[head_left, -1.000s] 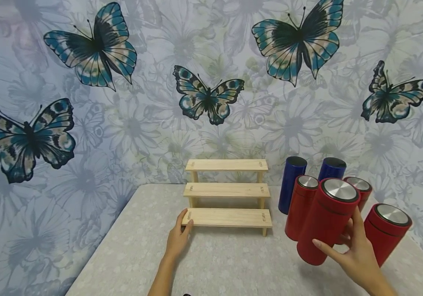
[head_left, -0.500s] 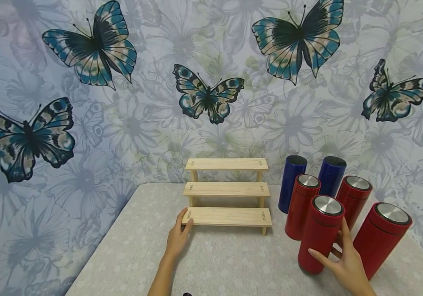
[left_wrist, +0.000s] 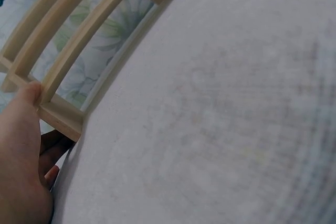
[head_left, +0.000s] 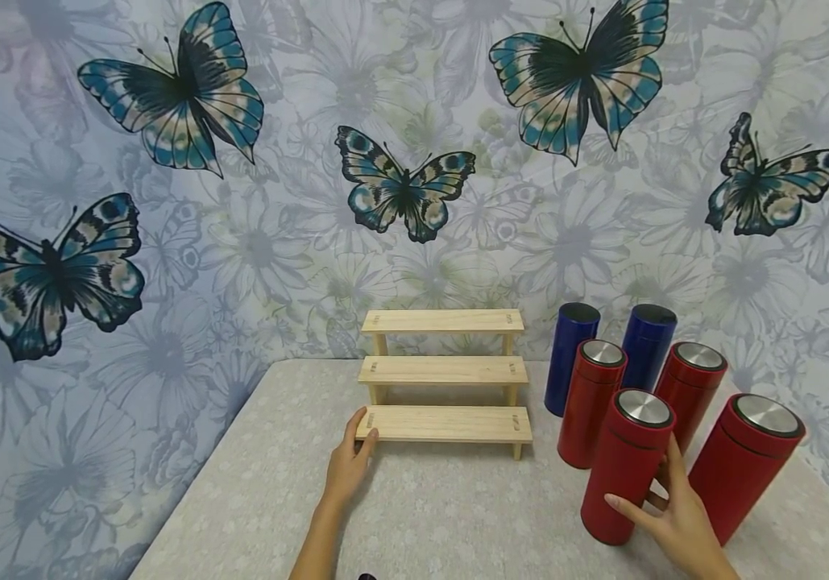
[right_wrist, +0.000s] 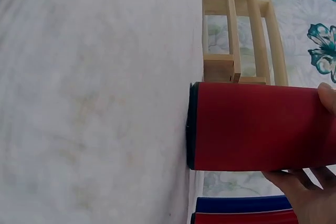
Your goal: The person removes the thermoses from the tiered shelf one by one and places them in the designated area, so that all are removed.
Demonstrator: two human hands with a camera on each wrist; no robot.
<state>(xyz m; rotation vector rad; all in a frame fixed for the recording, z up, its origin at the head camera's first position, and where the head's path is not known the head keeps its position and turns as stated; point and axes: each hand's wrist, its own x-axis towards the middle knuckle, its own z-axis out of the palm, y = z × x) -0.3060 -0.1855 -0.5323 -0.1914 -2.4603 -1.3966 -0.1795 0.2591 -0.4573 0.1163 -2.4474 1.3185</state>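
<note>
A red thermos [head_left: 627, 471] with a silver lid stands upright at the front right, its base at the table in the right wrist view. My right hand [head_left: 681, 515] holds it from the right, thumb in front and fingers behind. At the middle stands a three-step wooden shelf [head_left: 443, 424]. My left hand [head_left: 349, 459] grips the left end of its lowest step; in the left wrist view the thumb [left_wrist: 30, 92] lies on the wood and the other fingers are partly hidden behind it.
Close behind and beside the held thermos stand several others: a red thermos [head_left: 591, 403], another red thermos [head_left: 690, 391], a wide red thermos [head_left: 746, 467], a blue thermos [head_left: 571, 362] and a second blue thermos [head_left: 648, 346]. A butterfly-patterned wall [head_left: 298, 242] rises behind the cloth-covered table [head_left: 458, 515].
My right hand has come down with the red thermos, from raised and tilted to upright on the table. My left hand has stayed at the shelf.
</note>
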